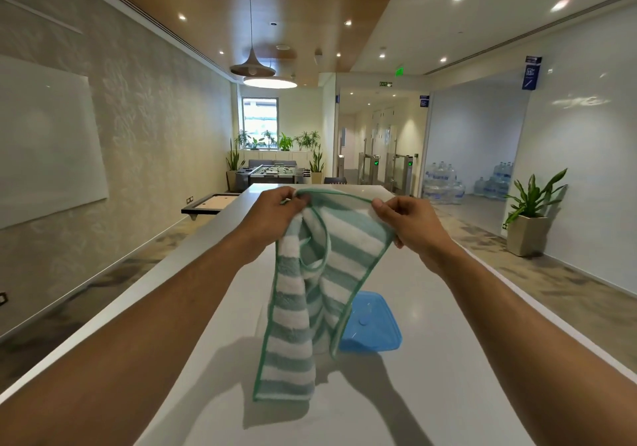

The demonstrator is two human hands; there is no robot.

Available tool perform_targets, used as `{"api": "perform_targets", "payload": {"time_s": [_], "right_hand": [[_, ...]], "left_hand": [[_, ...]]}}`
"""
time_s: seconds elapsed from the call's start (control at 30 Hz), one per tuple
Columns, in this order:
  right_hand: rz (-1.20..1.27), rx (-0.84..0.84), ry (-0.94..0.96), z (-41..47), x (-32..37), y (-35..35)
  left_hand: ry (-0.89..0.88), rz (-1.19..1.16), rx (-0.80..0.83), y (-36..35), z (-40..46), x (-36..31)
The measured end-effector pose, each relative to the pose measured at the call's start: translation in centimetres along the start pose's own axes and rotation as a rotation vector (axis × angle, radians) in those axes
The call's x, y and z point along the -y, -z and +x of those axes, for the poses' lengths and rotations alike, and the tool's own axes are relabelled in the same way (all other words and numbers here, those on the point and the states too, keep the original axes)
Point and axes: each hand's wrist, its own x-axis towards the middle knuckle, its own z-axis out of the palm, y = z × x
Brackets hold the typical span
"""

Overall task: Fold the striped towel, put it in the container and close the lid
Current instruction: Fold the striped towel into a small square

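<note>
The striped towel (300, 307), green and white with a green hem, hangs in the air above the long white table (431, 394). My left hand (272, 218) pinches its top edge at the left. My right hand (406, 221) pinches the top edge at the right. The cloth sags between the two hands and drapes down in loose folds, its lower end near the tabletop. Behind the towel, a blue container lid (372, 325) lies on the table, partly hidden by the cloth. The container's body is not visible.
The table runs away from me down a long room, with floor on both sides. A potted plant (527, 218) stands at the right, water bottles (444, 183) by the glass wall, a foosball table (272, 171) at the far end.
</note>
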Motion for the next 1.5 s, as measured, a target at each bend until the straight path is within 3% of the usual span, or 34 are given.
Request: {"api": "perform_targets", "payload": {"time_s": [0.1, 0.23, 0.33, 0.4, 0.47, 0.53, 0.67, 0.83, 0.97, 1.2, 1.33, 1.5], "right_hand": [[0.104, 0.039, -0.014, -0.3, 0.3, 0.6], [0.458, 0.329, 0.025, -0.6, 0.2, 2.8], [0.635, 0.402, 0.028, -0.4, 0.0, 3.0], [0.445, 0.261, -0.029, -0.2, -0.1, 1.8], [0.138, 0.056, -0.046, 0.0, -0.6, 0.0], [0.050, -0.117, -0.111, 0.2, -1.4, -1.4], [0.141, -0.148, -0.223, 0.2, -1.4, -2.6], [0.249, 0.021, -0.217, 0.3, 0.7, -3.7], [0.371, 0.200, -0.203, -0.1, 1.6, -4.3], [0.417, 0.293, -0.166, -1.0, 1.1, -3.8], [0.359, 0.214, -0.140, -1.1, 0.6, -3.7], [0.323, 0.172, -0.112, -1.2, 0.5, -4.2]], "left_hand": [[0.019, -0.172, 0.119, 0.9, -0.3, -0.6], [0.047, -0.386, 0.411, 2.4, -1.5, -1.6], [0.076, -0.429, 0.449, 2.3, -2.0, -1.9], [0.108, -0.303, 0.277, 1.6, -1.3, -1.1], [0.158, -0.003, -0.061, 0.9, -0.1, 0.5], [0.226, 0.107, -0.383, 0.6, 0.4, 1.7], [0.256, 0.074, -0.510, 0.3, -0.1, 2.1], [0.083, 0.063, -0.388, -0.9, -1.3, 0.1], [0.027, 0.018, -0.037, -2.8, -2.6, -1.4], [0.129, -0.198, 0.253, -2.1, -3.2, -0.5], [0.130, -0.203, 0.290, -2.0, -3.5, 0.2], [0.043, -0.021, 0.133, -3.0, -3.5, 0.4]]}}
